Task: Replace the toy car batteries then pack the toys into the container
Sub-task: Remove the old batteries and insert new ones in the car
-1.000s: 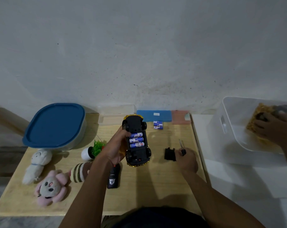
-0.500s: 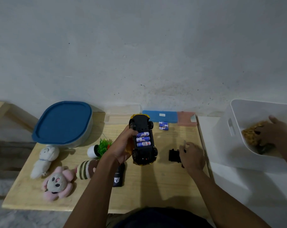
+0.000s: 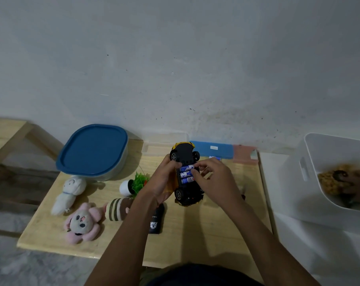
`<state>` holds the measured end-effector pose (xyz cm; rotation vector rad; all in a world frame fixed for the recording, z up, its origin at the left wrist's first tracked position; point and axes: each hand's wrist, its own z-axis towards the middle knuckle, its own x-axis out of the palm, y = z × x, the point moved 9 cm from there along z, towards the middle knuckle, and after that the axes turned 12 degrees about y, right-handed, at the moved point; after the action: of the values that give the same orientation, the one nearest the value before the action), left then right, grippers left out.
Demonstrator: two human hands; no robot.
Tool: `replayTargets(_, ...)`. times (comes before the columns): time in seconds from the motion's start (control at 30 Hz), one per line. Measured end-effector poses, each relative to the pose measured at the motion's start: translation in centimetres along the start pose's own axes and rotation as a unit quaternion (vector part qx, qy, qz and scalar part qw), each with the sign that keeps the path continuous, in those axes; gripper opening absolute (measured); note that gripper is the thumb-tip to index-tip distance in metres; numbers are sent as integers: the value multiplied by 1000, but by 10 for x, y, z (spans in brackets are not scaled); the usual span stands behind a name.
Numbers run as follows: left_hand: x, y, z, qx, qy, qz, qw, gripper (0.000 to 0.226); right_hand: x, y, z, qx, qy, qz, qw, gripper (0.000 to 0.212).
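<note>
Status of battery replacement: in progress, not closed out. Toy car (image 3: 185, 174) is held belly-up above the counter (image 3: 195, 244). Left grip (image 3: 162, 180) is clenched round the car's left flank. Right grip (image 3: 212, 178) is curled over the open compartment, with thumb and fingertips pinching the farthest of the three batteries (image 3: 186, 174) seated in the underside. Whether these cells are the old set or the fresh set cannot be told. A few loose cells (image 3: 214, 157) lie just beyond the car, against a blue block (image 3: 212, 148). No compartment cover is fitted on the car, and the cover's location is not clear.

Status of packing: not started, as judged from the layout.
- Container (image 3: 92, 149), far left of the car, has its blue lid on.
- White plush (image 3: 68, 193), pink plush (image 3: 82, 222) and striped plush (image 3: 117, 209) lie left of the car, on the counter.
- Potted toy plant (image 3: 134, 183) lies on its side just left of the car.
- Black remote (image 3: 156, 220) lies directly nearer than the car.

Remaining work, by estimate: finish the cell exchange, refit the cover, open the container, load every toy.

White bin (image 3: 311, 182) stands well right of the car, off the counter.
</note>
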<state>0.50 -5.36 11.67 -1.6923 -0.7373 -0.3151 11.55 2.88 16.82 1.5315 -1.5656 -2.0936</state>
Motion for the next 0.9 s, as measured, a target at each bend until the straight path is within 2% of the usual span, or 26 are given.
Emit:
replayTargets(0.17, -1, -2, 0, 25, 5, -18, 1000, 58, 6, -2, 0, 42, -20, 32, 998, 21)
replayTargets(0.33, -2, -1, 0, 32, 23, 12, 999, 29, 16, -14, -2, 109, -1, 108, 988, 23)
replayTargets(0.47, -2, 2, 0, 37, 22, 26, 999, 19, 18, -17, -3, 137, 7, 137, 981, 22)
replayTargets(0.9, -4, -7, 1, 55, 14, -19, 998, 42, 19, -10, 6, 130, 47, 185, 973, 13)
